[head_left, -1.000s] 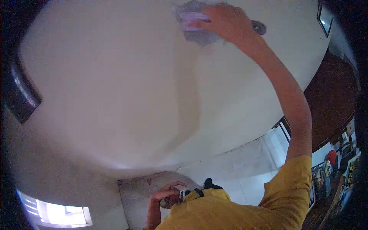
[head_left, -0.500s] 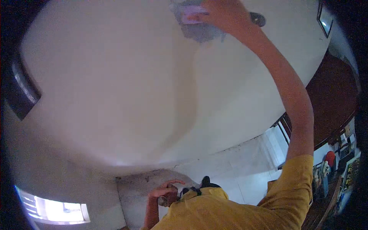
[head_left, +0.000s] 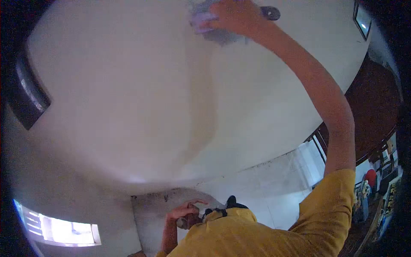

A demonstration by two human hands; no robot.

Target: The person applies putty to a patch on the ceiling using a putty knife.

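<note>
High on the pale wall (head_left: 128, 85), my right hand (head_left: 235, 18) is closed on a flat, purple-tinted tool (head_left: 201, 22), its fingers pressed against the flat part. A dark handle with a hole (head_left: 270, 13) sticks out to the right, behind the wrist. It looks like a scraper, but the hand hides its middle. Around and under it is a grey patch (head_left: 224, 37) on the wall. Low down, beside the yellow shirt's collar, my left hand (head_left: 183, 210) is curled at a grey-brown lump (head_left: 188, 221), with one finger stretched out. What the lump is cannot be made out.
A bright window (head_left: 64, 231) is at lower left. A dark curved object (head_left: 32, 94) juts in at the left edge. On the right are a dark red-brown panel (head_left: 370, 107), a framed item (head_left: 362, 21) and shelves of clutter with a red round thing (head_left: 370, 176). Pale floor tiles (head_left: 274, 205) lie below.
My right hand and the tool have moved left along the wall, over the grey patch. My left hand stays almost where it was. The whole view has shifted slightly.
</note>
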